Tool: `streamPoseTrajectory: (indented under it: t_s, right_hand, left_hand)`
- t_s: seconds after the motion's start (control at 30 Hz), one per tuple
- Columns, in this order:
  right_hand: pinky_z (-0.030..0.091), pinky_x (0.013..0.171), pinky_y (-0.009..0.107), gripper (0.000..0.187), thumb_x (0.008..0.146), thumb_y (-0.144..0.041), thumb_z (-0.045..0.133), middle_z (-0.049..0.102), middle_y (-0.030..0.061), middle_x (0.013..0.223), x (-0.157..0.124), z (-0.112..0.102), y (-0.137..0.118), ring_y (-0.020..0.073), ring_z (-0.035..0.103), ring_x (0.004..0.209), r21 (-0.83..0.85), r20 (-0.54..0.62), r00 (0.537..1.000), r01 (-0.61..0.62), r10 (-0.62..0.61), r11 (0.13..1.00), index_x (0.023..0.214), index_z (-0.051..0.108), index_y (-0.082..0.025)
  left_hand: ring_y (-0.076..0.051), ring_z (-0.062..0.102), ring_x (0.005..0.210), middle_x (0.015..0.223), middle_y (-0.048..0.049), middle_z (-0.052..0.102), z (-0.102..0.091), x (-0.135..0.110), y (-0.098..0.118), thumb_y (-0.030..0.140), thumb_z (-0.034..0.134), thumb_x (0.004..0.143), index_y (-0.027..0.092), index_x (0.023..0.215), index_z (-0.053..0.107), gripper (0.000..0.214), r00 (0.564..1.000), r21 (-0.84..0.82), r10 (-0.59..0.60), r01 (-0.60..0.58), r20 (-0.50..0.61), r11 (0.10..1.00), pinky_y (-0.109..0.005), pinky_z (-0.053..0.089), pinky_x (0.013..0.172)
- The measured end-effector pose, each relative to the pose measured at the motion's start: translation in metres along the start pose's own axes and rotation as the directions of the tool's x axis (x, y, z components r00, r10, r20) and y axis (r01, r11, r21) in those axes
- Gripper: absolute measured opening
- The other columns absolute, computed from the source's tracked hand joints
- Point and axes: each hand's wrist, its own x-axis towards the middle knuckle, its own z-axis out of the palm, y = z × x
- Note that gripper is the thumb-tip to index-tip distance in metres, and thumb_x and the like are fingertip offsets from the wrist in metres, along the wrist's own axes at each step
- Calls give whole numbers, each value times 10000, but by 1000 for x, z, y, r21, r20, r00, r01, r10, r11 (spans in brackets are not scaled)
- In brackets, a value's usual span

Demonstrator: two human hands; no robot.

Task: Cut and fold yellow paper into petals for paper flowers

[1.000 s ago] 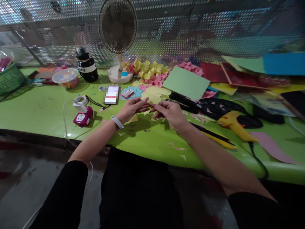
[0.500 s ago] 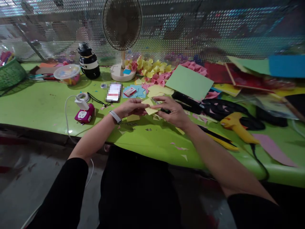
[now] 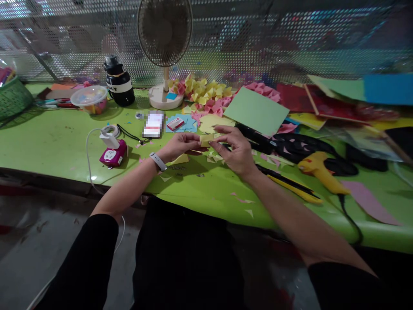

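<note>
A small folded piece of yellow paper [image 3: 207,139] is held up over the table between both hands. My left hand [image 3: 182,146], with a pale band on its wrist, pinches the paper's left end. My right hand [image 3: 237,150] has thumb and fingers closed on its right end. Under the hands lie yellow paper scraps [image 3: 215,158] and another yellow piece [image 3: 180,159]. Just beyond them rests a stack of yellow paper [image 3: 214,122]. A small red and white box [image 3: 176,124] sits on blue paper pieces [image 3: 190,122].
The green table [image 3: 58,137] carries a fan [image 3: 166,101], a black bottle [image 3: 120,84], a phone [image 3: 153,125] and a purple plug adapter [image 3: 113,154]. Folded yellow paper flowers [image 3: 206,91] are heaped at the back. A yellow glue gun [image 3: 322,174] and a yellow cutter [image 3: 295,188] lie right.
The yellow paper, spread with two flaps showing before, now appears as a narrower folded strip. My hands have stayed close together, and the view has shifted slightly.
</note>
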Motion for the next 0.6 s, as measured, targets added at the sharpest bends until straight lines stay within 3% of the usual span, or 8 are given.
streamPoseTrajectory:
  t_s: [0.1,0.2,0.37,0.6]
  right_hand:
    - [575,769,379,311,815,-541,759,718,76,1080,-1,5,1,215,689,890,131,-8,981,-190,192,973,824,685,-239]
    - [513,623,303,378,769,-584,783,664,8,741,-1,6,1,146,597,630,131,9,957,-289,290,948,790,658,-228]
    - [478,602,293,384,780,-591,768,644,-1,696,-2,5,-2,140,572,610,80,17,961,-277,276,958,781,646,-226]
    - [485,605,307,338,796,-552,759,632,2,705,-3,5,-5,149,564,623,91,23,958,-286,285,954,786,646,-234]
  left_hand:
    - [-162,749,866,878,-63,754,1,0,-2,204,801,794,109,917,675,201,999,38,34,-35,34,999,-382,592,902]
    - [-164,748,881,893,-67,756,1,0,-2,193,778,812,111,936,689,173,998,59,35,-39,58,997,-361,598,883]
    - [-165,747,824,847,-62,746,2,-1,-1,234,781,809,104,891,690,179,998,43,47,-49,32,998,-362,606,842]
    - [-178,747,910,901,-77,764,5,-2,-3,337,843,745,107,869,702,297,998,78,42,-44,37,996,-354,593,871]
